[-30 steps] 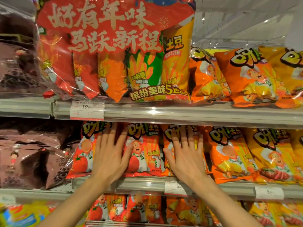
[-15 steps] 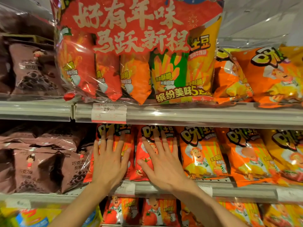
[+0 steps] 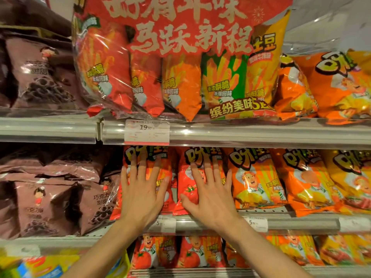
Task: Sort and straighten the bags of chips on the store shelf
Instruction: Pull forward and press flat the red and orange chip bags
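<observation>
On the middle shelf point(image 3: 301, 224) stand two red tomato chip bags side by side. My left hand point(image 3: 141, 194) presses flat, fingers spread, on the left red bag point(image 3: 166, 169). My right hand point(image 3: 210, 195) lies flat on the right red bag point(image 3: 188, 189), its thumb low near the printed tomato. To their right stand an orange chip bag point(image 3: 255, 183), a second orange bag point(image 3: 305, 183) and a yellow bag point(image 3: 353, 177), all upright.
Brown chocolate snack bags point(image 3: 50, 201) fill the middle shelf's left side. Above, a large red multipack point(image 3: 180, 63) overhangs the upper shelf rail, with a 19.90 price tag point(image 3: 147, 131) below it. More red and orange bags point(image 3: 200, 251) line the lower shelf.
One second ago my right hand lay on an orange bag further right; it shifted left onto the second red bag. Since half a second ago both hands keep their places while the view moves closer.
</observation>
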Motion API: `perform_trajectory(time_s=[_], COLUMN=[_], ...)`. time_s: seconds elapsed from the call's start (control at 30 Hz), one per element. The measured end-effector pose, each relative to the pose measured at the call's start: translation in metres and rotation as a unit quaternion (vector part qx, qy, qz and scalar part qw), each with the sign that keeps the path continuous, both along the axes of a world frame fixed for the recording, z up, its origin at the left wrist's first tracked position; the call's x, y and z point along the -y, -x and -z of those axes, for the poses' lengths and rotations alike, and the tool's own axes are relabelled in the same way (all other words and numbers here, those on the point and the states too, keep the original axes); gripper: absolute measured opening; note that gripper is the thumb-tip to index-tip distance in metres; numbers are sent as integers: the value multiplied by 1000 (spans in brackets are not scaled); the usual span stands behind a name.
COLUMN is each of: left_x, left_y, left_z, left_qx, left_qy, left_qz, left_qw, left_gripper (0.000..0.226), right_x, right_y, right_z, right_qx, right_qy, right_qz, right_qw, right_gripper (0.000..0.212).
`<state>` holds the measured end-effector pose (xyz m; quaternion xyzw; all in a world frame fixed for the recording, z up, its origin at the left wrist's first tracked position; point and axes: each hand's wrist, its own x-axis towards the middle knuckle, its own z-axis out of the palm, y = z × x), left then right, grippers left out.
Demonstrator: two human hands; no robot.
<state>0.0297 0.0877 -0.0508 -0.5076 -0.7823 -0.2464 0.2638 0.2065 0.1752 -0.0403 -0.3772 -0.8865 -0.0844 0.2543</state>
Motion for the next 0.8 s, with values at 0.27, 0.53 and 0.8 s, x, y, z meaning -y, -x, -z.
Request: perform_trajectory(time_s=[0.27, 0.53, 0.8], left_x=[2, -1, -47], left_y=[-1, -22, -137], left_z=[-2, -4, -10], left_qx=[-1, -15, 37], left_qy=[14, -55, -118], left_qz=[-10, -14, 100], left_qw=[1000, 998, 987], left_gripper=[54, 48, 48], right_x=[-1, -2, -68], right_y=[4, -6, -138], right_z=[6, 2, -26], right_qx=[9, -10, -102], right_qy=[-7, 1, -40], right_qz=[15, -26, -35], right_qw=[1000, 1000, 993], right_gripper=[82, 83, 62])
